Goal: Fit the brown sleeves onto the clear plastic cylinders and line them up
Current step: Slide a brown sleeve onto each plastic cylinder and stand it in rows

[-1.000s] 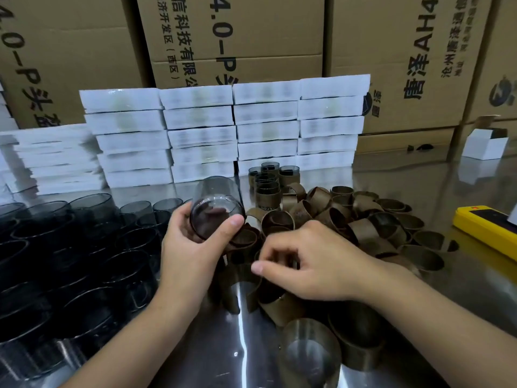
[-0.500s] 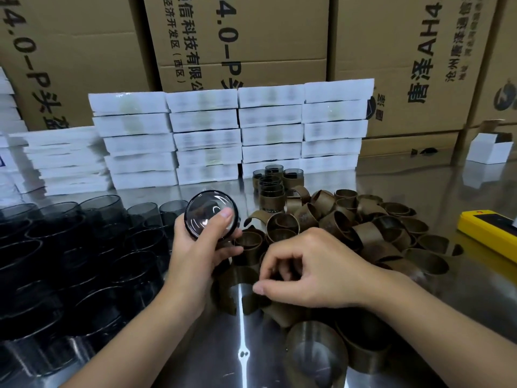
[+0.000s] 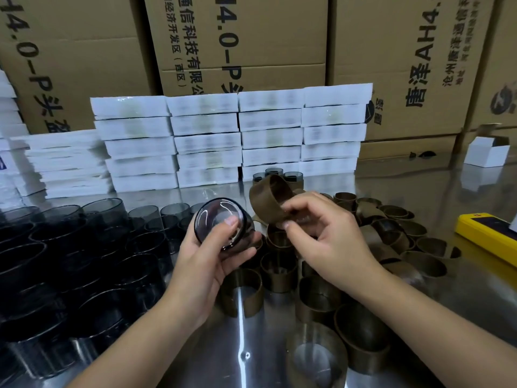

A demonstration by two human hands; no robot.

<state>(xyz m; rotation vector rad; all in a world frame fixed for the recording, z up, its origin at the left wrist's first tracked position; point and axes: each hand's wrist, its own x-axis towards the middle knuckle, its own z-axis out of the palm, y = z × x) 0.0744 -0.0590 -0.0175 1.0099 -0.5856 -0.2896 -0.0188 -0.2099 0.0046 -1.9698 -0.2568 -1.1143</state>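
Observation:
My left hand [image 3: 208,256] grips a clear smoky plastic cylinder [image 3: 218,219] tipped on its side, its closed round end facing me. My right hand [image 3: 321,233] pinches a brown sleeve [image 3: 265,201] and holds it up just right of the cylinder, the two apart. A heap of loose brown sleeves [image 3: 363,275] lies on the shiny metal table [image 3: 243,359] under and right of my hands. Several bare cylinders [image 3: 70,261] stand crowded at the left. A few sleeved cylinders [image 3: 291,176] stand behind the raised sleeve, partly hidden.
Stacks of flat white boxes [image 3: 223,141] form a wall behind the work area, with large cardboard cartons [image 3: 240,37] behind them. A yellow device [image 3: 486,233] lies at the right edge. A small open white box [image 3: 486,152] sits at the far right.
My right hand has lifted a brown sleeve out of the heap and raised it beside the cylinder. My left hand has turned the cylinder's closed end toward me.

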